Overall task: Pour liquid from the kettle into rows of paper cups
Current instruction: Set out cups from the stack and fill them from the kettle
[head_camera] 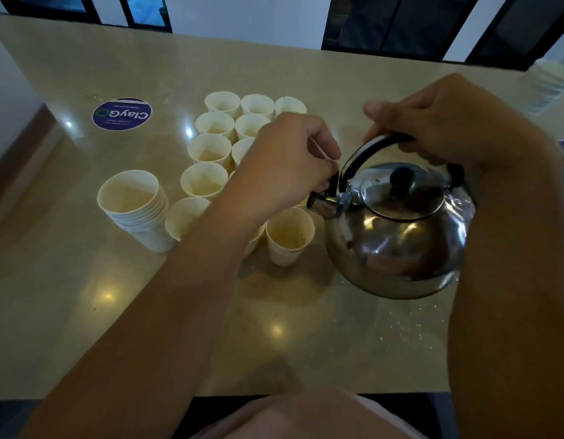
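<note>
A shiny steel kettle (398, 236) with a black lid knob hangs above the beige table (306, 343), right of centre. My right hand (445, 122) grips its black arched handle from above. My left hand (287, 160) pinches the small black cap at the kettle's spout, which points left over the cups. Several white paper cups (208, 150) stand in rows at the table's middle, part of them hidden under my left hand and forearm. The nearest cup (288, 236) sits just below the spout and holds pale liquid.
A stack of nested paper cups (135, 207) stands left of the rows. A round blue sticker (122, 114) lies on the table at the far left. Another cup stack (550, 83) sits blurred at the far right. The table's front edge runs near my body.
</note>
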A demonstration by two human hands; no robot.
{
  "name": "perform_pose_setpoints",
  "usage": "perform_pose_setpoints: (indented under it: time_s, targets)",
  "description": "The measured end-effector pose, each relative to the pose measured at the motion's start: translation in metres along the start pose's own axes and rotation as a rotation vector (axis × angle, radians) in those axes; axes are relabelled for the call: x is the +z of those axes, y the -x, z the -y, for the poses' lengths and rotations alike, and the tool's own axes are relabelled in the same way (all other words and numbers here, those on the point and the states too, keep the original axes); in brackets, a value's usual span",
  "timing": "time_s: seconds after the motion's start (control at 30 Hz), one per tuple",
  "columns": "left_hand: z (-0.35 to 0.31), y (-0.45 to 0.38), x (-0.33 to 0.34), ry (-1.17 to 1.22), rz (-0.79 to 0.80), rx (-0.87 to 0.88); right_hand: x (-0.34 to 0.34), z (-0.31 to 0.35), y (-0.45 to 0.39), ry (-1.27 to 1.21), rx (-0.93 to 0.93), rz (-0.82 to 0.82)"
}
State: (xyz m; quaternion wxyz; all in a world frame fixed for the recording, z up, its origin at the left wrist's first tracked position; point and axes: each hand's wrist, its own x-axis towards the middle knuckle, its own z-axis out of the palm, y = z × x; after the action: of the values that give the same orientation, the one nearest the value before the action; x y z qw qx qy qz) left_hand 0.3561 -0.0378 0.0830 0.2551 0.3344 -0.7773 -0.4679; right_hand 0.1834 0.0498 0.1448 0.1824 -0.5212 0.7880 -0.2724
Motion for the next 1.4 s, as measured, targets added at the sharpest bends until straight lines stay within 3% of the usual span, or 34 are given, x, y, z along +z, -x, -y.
perform_pose_setpoints:
  time_s: [0.13, 0.57, 0.8, 0.93, 1.03, 1.13, 1.23, 1.4]
  targets:
    - [-0.009, -0.003, 0.025, -0.094, 0.004, 0.043, 0.001, -0.030, -0.003, -0.109, 0.168, -0.130]
    - [-0.013, 0.003, 0.065, -0.247, 0.125, 0.048, 0.009, -0.098, -0.010, -0.253, 0.274, 0.005]
    - [-0.001, 0.007, 0.069, -0.210, 0.149, 0.028, 0.012, -0.103, -0.013, -0.165, 0.276, 0.108]
    - [0.005, 0.015, 0.064, -0.153, 0.147, 0.031, 0.010, -0.086, -0.018, 0.011, 0.183, 0.150]
    - [0.011, 0.027, 0.051, -0.171, 0.014, 0.089, 0.021, -0.061, -0.023, 0.063, 0.068, 0.103]
    - [0.022, 0.044, 0.027, -0.129, -0.257, 0.221, 0.040, -0.029, -0.028, -0.009, -0.079, 0.108]
    - [0.042, 0.069, -0.001, -0.135, -0.547, 0.289, 0.063, 0.001, -0.031, -0.061, -0.171, 0.219]
    - [0.101, 0.111, -0.038, -0.139, -1.032, 0.088, 0.103, 0.043, -0.030, -0.062, -0.301, 0.363]
